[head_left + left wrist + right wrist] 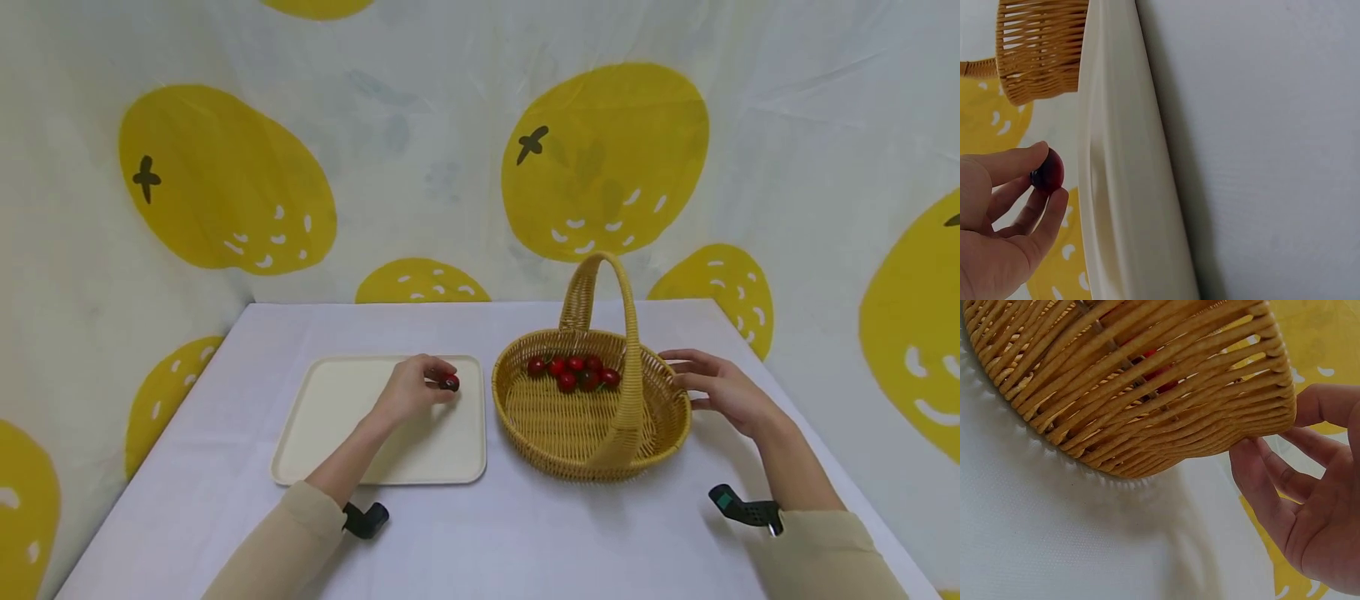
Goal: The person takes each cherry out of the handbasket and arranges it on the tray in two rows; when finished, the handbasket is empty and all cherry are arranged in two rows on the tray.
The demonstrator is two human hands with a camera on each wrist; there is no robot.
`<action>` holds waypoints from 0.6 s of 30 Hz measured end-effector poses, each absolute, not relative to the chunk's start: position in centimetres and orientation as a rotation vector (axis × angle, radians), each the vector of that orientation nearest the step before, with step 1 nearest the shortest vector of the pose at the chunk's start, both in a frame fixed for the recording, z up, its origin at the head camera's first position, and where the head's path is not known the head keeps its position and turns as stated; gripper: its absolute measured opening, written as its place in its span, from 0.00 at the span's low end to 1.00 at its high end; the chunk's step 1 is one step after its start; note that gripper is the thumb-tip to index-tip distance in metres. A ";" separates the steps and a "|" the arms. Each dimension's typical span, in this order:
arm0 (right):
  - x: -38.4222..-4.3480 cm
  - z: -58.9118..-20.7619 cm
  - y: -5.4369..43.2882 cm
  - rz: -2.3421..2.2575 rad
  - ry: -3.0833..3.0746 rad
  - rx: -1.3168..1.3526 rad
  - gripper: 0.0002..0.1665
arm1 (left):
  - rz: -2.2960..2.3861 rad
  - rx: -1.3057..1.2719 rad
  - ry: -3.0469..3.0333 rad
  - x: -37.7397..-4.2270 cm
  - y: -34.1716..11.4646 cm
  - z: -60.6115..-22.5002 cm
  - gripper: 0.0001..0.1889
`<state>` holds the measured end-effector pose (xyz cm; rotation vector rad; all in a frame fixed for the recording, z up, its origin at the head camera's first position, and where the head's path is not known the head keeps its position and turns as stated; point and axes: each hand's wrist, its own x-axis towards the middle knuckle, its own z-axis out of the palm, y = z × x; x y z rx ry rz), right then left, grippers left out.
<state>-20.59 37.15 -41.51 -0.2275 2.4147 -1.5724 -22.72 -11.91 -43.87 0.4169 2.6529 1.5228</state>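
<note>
Above the right part of a cream tray [337,417], my left hand [411,390] pinches a dark red cherry [450,382] between thumb and fingertips. The left wrist view shows that cherry [1051,172] close up, off the tray surface. A wicker basket [540,454] with a tall arched handle stands right of the tray. Several red cherries [567,382] lie together in its far part. At the basket's right end my right hand [723,390] touches the rim with loosely bent fingers. In the right wrist view its fingertips rest against the woven side [1210,419].
A white cloth [525,533] covers the table. Behind it hangs a pale curtain with yellow fruit prints [607,158]. The basket's handle [630,358] arches high over its middle. Only a narrow gap separates tray and basket.
</note>
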 end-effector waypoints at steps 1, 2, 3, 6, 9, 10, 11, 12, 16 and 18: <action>-20.6 -41.6 37.2 -1.573 2.418 -0.229 0.31 | 1.514 0.416 2.652 -22.7 -11.9 -44.0 0.17; -20.5 -41.6 37.2 -1.570 2.424 -0.236 0.31 | 1.508 0.423 2.651 -22.8 -11.9 -44.1 0.17; -20.5 -41.6 37.2 -1.571 2.426 -0.237 0.31 | 1.502 0.429 2.650 -22.9 -11.9 -44.2 0.17; -20.5 -41.4 37.1 -1.562 2.442 -0.230 0.30 | 1.483 0.459 2.656 -22.9 -12.1 -44.2 0.17; -20.5 -41.2 37.0 -1.537 2.464 -0.233 0.29 | 1.454 0.492 2.664 -23.0 -12.2 -44.3 0.17; -20.5 -41.2 37.0 -1.527 2.473 -0.236 0.29 | 1.448 0.497 2.662 -23.0 -12.3 -44.3 0.17; -20.5 -41.1 37.0 -1.517 2.480 -0.238 0.29 | 1.442 0.499 2.662 -23.0 -12.3 -44.3 0.17; -20.5 -41.0 36.9 -1.510 2.484 -0.239 0.29 | 1.438 0.502 2.659 -23.1 -12.3 -44.3 0.17; -20.5 -41.0 36.9 -1.498 2.479 -0.222 0.29 | 1.418 0.483 2.655 -23.1 -12.5 -44.4 0.17; -20.5 -40.9 36.9 -1.496 2.472 -0.221 0.29 | 1.413 0.465 2.650 -23.1 -12.6 -44.3 0.17</action>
